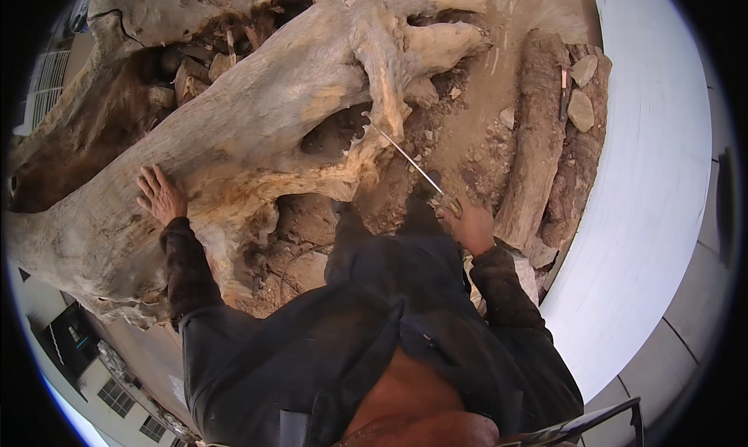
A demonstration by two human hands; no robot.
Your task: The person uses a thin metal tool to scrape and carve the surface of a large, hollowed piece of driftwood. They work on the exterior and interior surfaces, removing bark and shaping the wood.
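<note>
Separately, two hands (162, 197) touch one trunk (257, 108), grip one tool (409, 159)

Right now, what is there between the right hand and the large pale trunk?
In the head view, a thin metal rod extends from the right hand toward the large pale trunk, with brown soil below.

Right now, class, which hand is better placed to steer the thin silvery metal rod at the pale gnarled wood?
Likely the right hand: it holds the rod, angled toward the wood; the left hand rests on the wood.
</note>
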